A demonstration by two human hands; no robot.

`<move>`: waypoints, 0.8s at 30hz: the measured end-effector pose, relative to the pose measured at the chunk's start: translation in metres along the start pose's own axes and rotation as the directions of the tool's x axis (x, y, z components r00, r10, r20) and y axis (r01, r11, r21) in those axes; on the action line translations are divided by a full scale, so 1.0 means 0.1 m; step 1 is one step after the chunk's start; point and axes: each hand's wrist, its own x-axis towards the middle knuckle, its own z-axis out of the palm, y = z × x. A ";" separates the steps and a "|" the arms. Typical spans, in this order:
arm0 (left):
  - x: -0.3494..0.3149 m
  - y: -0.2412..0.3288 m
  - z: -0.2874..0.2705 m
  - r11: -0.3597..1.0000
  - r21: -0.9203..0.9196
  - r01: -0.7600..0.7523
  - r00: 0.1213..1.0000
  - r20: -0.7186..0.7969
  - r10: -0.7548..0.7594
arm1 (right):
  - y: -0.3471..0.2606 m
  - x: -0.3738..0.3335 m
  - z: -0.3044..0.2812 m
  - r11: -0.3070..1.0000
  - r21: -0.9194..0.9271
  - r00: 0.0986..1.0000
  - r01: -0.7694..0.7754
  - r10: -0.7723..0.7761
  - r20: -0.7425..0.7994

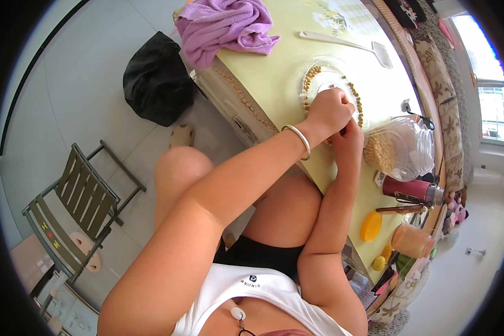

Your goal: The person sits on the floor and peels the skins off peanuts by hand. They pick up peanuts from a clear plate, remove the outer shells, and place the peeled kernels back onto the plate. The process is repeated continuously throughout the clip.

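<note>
My left hand, with a pale bangle at the wrist, is over the near side of a clear round plate. Its fingers are curled closed. Just below it, my right hand meets it at the fingertips, also closed. Whatever may be pinched between them is too small or hidden to make out. Small brown beans or nuts lie in a ring near the plate's rim; my hands cover part of the ring. To the right, beside my right hand, a large clear jar holds pale beans.
A white slotted turner lies beyond the plate. Along the right are a dark red flask, a yellow lid and a peach-coloured jar. A purple towel hangs over the table's left edge. A black bag and folding chair stand left.
</note>
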 end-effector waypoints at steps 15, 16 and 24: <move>-0.17 -0.05 -0.05 0.986 -0.159 -0.050 0.998 0.029 0.055 | 0.04 -0.07 -0.02 0.993 0.076 0.995 0.088 -0.091 0.041; -0.19 -0.03 -0.07 0.982 -0.183 -0.034 0.998 0.039 0.042 | 0.04 -0.07 -0.02 0.994 0.063 0.995 0.092 -0.094 0.041; -0.28 0.15 -0.25 0.906 -0.395 0.153 0.984 0.148 -0.102 | 0.00 -0.07 -0.03 0.913 0.406 0.996 0.043 -0.007 -0.089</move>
